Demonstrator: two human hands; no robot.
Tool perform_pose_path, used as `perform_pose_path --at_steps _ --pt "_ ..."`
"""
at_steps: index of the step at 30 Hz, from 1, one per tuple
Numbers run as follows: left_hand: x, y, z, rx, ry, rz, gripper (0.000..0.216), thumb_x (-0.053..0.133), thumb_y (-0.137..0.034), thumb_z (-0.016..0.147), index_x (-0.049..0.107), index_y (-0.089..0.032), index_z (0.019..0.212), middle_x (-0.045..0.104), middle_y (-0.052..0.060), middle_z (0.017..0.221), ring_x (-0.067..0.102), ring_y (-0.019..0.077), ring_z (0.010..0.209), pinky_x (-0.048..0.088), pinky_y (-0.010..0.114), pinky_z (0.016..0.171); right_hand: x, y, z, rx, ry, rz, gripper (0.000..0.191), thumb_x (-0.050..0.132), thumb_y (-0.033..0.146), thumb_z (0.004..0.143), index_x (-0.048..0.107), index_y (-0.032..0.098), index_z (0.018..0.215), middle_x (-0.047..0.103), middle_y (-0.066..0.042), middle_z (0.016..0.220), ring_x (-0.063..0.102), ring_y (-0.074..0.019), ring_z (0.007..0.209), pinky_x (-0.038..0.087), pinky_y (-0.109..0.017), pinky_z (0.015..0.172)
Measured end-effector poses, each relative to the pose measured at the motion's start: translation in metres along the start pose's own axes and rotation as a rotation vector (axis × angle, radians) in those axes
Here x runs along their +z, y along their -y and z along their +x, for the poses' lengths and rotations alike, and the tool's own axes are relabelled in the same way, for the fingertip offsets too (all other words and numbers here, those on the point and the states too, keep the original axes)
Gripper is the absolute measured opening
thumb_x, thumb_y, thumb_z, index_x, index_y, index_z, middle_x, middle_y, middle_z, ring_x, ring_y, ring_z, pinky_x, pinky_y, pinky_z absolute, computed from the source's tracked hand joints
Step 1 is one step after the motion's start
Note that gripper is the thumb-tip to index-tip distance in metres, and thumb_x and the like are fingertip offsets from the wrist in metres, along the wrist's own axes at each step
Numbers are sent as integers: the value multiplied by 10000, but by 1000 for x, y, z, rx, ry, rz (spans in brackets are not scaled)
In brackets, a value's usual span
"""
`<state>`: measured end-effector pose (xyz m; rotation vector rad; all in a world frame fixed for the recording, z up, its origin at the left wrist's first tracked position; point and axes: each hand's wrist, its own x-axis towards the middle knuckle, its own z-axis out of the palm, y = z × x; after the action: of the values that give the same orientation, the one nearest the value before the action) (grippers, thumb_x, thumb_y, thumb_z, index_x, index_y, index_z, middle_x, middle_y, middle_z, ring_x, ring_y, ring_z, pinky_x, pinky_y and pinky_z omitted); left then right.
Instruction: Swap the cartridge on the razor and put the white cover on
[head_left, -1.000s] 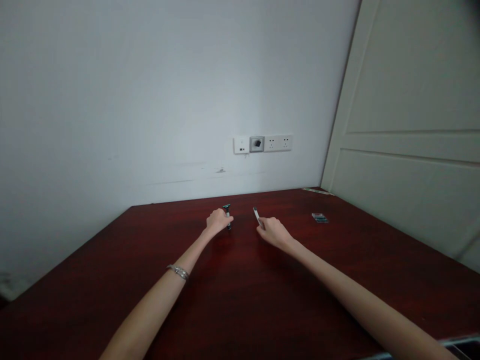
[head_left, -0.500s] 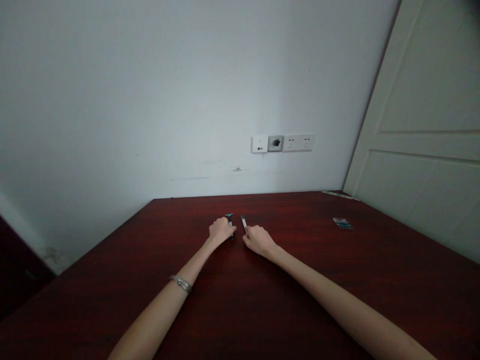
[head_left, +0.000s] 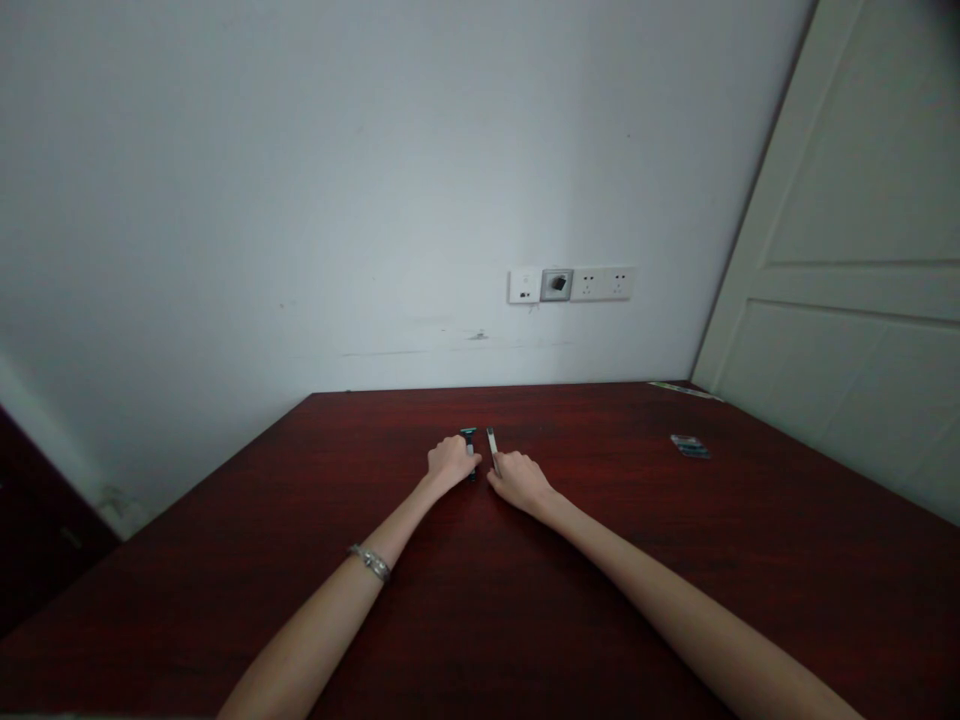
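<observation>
A razor (head_left: 470,448) with a teal-edged dark head is held near the middle of a dark red desk (head_left: 480,600), its head pointing toward the wall, its handle grasped in a person's left hand (head_left: 451,460). Just beside it, a slim pale tool (head_left: 493,448) with a dark far tip is clasped in the right hand (head_left: 519,478); a narrow gap separates the two objects, which run nearly parallel. Both hands are closed around what they hold (whether either object touches the surface beneath cannot be told). A silvery bracelet (head_left: 370,563) circles the left wrist. Well to the right of the hands, a small clear packet (head_left: 690,446) with dark contents lies flat, and beyond it a pale strip (head_left: 685,391) rests at the far right corner. Behind, a scuffed white wall (head_left: 300,180) carries a row of socket plates (head_left: 570,285); a pale panel (head_left: 847,300) rises at right.
</observation>
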<state>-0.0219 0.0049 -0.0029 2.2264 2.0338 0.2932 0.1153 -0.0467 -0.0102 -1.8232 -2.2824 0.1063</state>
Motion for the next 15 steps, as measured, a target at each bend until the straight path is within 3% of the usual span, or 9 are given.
perform_pose_path --at_steps 6,9,15 --pt "2 -1 1 12 6 -9 301 525 -421 744 655 -203 905 670 112 1011 621 257 959 468 324 774 -4 -3 -3 -2 -19 12 333 334 318 882 546 140 1067 649 -159 960 627 -269 877 436 -333 715" --pt "4 -2 1 11 4 -8 289 518 -423 748 654 -201 873 672 109 1002 621 261 954 465 325 769 -12 -12 0 26 -95 -1 376 339 343 884 504 168 1173 657 -133 973 625 -256 881 430 -326 727" --pt "3 -4 0 14 7 -6 244 520 -392 742 655 -196 794 683 88 935 633 268 911 470 323 733 -41 -69 8 139 -278 75 421 389 328 862 506 192 1243 651 -84 1044 600 -212 929 418 -277 747"
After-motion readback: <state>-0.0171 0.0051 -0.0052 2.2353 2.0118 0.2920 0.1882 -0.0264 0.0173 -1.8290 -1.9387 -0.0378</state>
